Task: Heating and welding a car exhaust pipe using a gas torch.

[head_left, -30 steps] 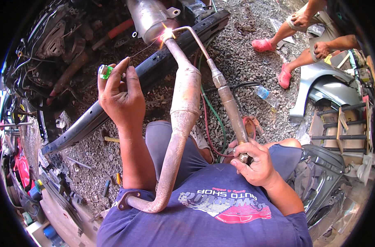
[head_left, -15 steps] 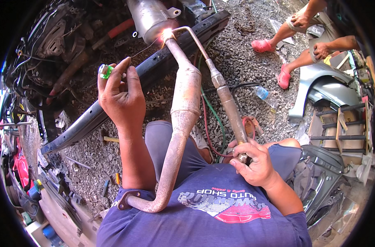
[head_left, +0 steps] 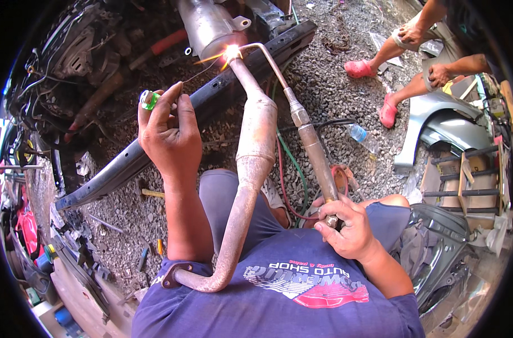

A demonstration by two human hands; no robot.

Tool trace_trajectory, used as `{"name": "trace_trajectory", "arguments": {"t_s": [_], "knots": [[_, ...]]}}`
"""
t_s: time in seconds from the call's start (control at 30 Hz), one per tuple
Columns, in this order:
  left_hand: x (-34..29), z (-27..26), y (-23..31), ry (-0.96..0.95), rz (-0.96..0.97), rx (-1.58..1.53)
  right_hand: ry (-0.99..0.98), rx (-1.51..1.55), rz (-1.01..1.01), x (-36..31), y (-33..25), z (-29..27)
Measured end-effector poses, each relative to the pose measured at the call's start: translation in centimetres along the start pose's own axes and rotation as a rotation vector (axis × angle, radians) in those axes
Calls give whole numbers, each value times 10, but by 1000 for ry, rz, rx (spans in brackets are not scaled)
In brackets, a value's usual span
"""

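Observation:
A rusty exhaust pipe with a swollen middle section slants from my lap up to a grey metal muffler. At their joint burns a bright glow with orange streaks, hiding the seam. Between the fingertips of my left hand is a thin welding rod, its far end near the glow. A ring with a green stone shows on that hand. My right hand is wrapped round the handle end of a gas welding torch, whose bent tip reaches the joint from the right.
A long black metal beam lies under the pipe. Red and green hoses trail over the gravel. Another person's legs in pink clogs are at the upper right, near a silver fender and a plastic bottle.
The glow at the joint is brighter and throws longer orange streaks. My left hand and the rod sit slightly further right and lower. The torch stays at the joint.

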State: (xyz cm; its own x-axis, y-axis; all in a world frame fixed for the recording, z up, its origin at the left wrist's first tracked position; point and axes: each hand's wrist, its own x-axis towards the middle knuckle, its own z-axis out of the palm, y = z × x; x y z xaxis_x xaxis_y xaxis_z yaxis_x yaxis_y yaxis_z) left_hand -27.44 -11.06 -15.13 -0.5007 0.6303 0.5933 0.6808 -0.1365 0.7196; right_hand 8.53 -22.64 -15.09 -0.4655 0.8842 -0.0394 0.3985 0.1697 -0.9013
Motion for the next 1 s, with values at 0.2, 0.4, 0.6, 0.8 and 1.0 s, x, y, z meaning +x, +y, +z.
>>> {"name": "trace_trajectory", "arguments": {"t_s": [0.2, 0.4, 0.6, 0.8, 1.0], "knots": [[1, -1, 1, 3, 16, 7, -1, -1, 10, 0, -2, 0], [0, 0, 1, 3, 39, -4, 6, -2, -24, 2, -3, 1], [1, 0, 1, 10, 36, -13, 13, 9, -2, 1, -4, 1], [1, -1, 1, 7, 32, -6, 16, 17, 5, 1, -4, 2], [0, -1, 2, 3, 20, -20, 18, 26, 11, 0, -4, 2]]}}
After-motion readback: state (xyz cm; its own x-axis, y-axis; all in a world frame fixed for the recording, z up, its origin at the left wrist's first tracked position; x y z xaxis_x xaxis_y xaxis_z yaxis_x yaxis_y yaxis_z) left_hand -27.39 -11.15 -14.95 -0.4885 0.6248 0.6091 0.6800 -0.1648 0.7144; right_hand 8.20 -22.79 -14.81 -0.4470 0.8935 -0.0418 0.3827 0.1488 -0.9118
